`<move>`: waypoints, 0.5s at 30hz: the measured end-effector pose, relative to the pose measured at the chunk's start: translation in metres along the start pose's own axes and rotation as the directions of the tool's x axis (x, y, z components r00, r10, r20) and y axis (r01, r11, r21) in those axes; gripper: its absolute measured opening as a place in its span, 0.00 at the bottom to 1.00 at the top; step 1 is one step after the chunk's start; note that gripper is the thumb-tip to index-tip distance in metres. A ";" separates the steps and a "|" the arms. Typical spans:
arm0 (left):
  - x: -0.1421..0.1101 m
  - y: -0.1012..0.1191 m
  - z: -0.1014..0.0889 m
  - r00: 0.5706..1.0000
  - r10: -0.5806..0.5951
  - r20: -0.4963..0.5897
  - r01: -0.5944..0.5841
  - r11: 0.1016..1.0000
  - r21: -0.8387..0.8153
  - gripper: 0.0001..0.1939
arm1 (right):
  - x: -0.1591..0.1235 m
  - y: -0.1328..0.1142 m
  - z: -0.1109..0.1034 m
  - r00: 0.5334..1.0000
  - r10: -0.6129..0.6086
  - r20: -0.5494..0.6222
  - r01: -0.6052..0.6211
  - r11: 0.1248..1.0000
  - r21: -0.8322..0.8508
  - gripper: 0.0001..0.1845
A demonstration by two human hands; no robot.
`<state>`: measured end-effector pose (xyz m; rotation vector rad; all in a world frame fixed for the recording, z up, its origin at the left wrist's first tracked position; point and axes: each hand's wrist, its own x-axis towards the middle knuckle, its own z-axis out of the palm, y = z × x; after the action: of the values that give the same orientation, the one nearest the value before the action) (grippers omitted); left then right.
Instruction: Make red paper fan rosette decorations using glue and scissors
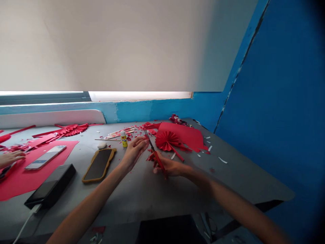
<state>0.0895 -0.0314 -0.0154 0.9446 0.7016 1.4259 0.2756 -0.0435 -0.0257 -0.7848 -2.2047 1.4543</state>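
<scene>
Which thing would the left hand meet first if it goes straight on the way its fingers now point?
The left hand would probably meet the blades of the red-handled scissors first, though depth is unclear from this view.

The right hand [170, 167] hid part of the red-handled scissors [156, 157], and whatever the left hand [133, 154] pinched near the blades was too small to tell. A co-worker's hand [10, 158] was cut off by the left edge, the far red lump [176, 119] was too small to identify, and the scraps [98, 230] low in the view were blurred
</scene>
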 end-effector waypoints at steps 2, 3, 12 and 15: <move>-0.001 0.000 0.001 1.000 0.006 0.002 -0.006 1.000 -0.014 0.11 | -0.001 -0.002 0.000 1.000 0.008 0.006 -0.008 1.000 -0.009 0.37; -0.001 0.000 0.002 1.000 0.007 0.002 -0.007 1.000 -0.020 0.11 | -0.001 -0.002 -0.001 1.000 0.009 0.004 -0.009 1.000 -0.021 0.37; -0.002 -0.004 0.002 1.000 0.006 -0.004 -0.006 0.999 -0.042 0.12 | 0.000 0.008 -0.006 0.999 0.001 0.034 0.000 0.999 -0.036 0.39; -0.004 -0.004 0.004 1.000 0.015 0.008 -0.015 0.999 -0.041 0.12 | 0.000 0.014 -0.007 0.999 0.001 0.038 0.002 0.998 -0.065 0.38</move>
<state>0.0946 -0.0356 -0.0174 0.9246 0.6581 1.4440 0.2834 -0.0343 -0.0355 -0.7838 -2.2903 1.4145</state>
